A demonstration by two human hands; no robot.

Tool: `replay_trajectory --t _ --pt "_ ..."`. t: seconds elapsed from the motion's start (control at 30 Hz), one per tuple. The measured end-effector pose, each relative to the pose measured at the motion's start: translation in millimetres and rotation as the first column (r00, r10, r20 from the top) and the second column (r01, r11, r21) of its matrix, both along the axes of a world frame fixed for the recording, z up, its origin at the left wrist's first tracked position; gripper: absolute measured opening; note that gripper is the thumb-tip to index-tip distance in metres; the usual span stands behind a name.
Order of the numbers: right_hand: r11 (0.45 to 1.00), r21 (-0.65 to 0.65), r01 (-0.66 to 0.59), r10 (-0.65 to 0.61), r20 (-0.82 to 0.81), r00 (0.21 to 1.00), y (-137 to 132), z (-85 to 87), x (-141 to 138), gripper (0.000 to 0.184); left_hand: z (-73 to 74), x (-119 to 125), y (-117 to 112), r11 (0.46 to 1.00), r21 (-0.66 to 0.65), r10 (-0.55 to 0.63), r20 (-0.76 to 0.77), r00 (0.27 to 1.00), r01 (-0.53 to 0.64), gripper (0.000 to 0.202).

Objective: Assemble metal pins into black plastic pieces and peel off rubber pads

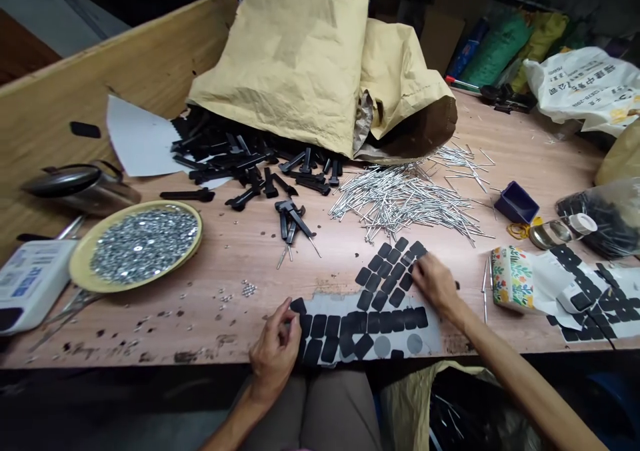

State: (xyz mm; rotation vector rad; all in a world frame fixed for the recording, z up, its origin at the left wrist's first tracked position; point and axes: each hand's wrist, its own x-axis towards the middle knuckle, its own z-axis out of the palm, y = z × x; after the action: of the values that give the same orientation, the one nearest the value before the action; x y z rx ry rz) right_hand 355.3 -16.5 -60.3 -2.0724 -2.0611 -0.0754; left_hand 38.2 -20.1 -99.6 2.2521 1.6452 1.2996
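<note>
My left hand (274, 348) is at the left end of a grey sheet (431, 346), its fingers curled together. Beside its fingertips lies a black rounded pad (298, 306); whatever the fingers hold is hidden. Farther right, my right hand (436, 281) has its fingers closed at the edge of a slanted group of black pads (385, 269). What sits between those fingertips cannot be made out. Rows of black pads (385, 321) cover much of the sheet, and two round grey spots (415, 344) show near its front edge.
Behind are loose metal pins (400, 198), black plastic handles (250, 161) and large paper sacks (295, 58). A yellow dish (80, 271) of small metal pieces stands left, near a lidded metal pot (95, 191). A floral box (510, 281) and purple tray (517, 202) are right.
</note>
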Motion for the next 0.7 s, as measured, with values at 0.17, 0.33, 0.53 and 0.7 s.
replay_trajectory --t 0.17,0.33,0.53,0.7 --pt "0.993 0.001 -0.115 0.115 -0.003 0.993 -8.7 -8.6 -15.9 0.018 -6.2 0.1 -0.6 0.999 -0.028 0.022 0.03 0.999 -0.021 0.027" --pt "0.998 -0.067 -0.005 -0.001 -0.086 0.996 -7.3 9.7 -21.7 0.018 -5.4 1.0 0.5 0.999 -0.042 0.025 0.066 0.998 -0.022 0.026" --pt "0.955 -0.297 -0.008 -0.071 -0.256 0.964 -89.3 55.5 -4.3 0.029 -2.1 4.8 0.3 0.993 -0.117 0.006 0.112 0.994 0.007 0.028" --pt "0.936 -0.347 -0.053 -0.005 -0.164 0.987 -141.1 77.2 23.0 0.028 1.1 9.1 3.3 0.969 -0.247 0.019 0.173 0.985 0.025 0.033"
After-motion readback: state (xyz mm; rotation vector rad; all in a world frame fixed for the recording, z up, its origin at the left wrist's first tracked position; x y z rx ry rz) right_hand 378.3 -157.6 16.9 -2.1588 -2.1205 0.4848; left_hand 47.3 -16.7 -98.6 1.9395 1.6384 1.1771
